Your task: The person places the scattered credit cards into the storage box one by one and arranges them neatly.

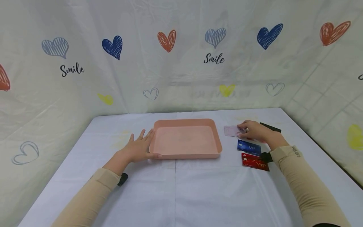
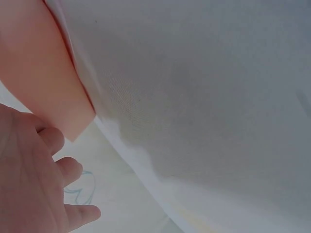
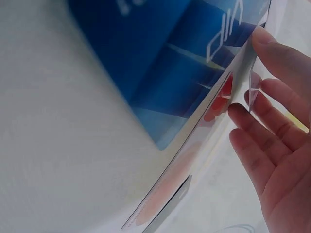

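Observation:
A shallow pink tray (image 1: 185,156) stands in the middle of the table. My left hand (image 1: 139,148) rests against its left end, fingers spread, with the thumb along the front left corner; the left wrist view has the tray's wall (image 2: 53,77) beside the fingers. Right of the tray lies a pale pinkish-purple card (image 1: 231,130). My right hand (image 1: 255,130) reaches over that card's right end and pinches it between thumb and fingertips. Just in front of this hand lie a blue VIP card (image 1: 248,147) and a red VIP card (image 1: 252,160), the latter overlapping a second dark red card.
A dark flat card-like item (image 1: 270,127) lies behind the right wrist. White cloth covers the table (image 1: 175,195), and a white curtain printed with hearts hangs along the back and sides. Another reddish card edge shows under the right hand.

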Action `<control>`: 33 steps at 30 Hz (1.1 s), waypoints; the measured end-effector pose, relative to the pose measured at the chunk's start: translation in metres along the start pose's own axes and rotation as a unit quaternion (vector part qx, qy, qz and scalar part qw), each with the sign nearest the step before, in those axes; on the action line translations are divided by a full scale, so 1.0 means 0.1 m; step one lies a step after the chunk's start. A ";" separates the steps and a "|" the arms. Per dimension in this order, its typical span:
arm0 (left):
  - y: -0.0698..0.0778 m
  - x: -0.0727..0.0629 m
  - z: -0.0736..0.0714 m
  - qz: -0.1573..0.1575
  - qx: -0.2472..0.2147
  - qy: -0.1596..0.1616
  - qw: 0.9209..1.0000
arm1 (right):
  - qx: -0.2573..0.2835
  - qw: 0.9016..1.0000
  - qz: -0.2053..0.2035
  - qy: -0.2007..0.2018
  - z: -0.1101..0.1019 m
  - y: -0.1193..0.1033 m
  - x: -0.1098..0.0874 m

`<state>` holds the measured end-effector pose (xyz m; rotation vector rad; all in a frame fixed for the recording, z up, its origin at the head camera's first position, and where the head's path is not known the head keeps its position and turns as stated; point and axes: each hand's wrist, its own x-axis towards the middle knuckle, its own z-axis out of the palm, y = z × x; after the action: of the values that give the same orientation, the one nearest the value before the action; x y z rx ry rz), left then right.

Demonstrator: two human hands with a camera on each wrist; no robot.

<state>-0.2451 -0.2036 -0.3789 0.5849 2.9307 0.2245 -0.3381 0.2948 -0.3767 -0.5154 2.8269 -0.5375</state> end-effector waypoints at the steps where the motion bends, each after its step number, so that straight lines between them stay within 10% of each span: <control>1: 0.00 0.00 0.00 0.000 -0.001 0.000 1.000 | -0.001 1.000 0.000 0.001 -0.01 0.01 0.00; 33: -0.01 -0.01 0.03 -0.001 0.010 0.010 1.000 | -0.035 0.998 -0.043 0.033 -0.26 -0.06 -0.11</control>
<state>-0.2441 -0.2045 -0.3819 0.5863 2.9561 0.2027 -0.3338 0.3021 -0.3490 -0.6467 2.9053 -0.4821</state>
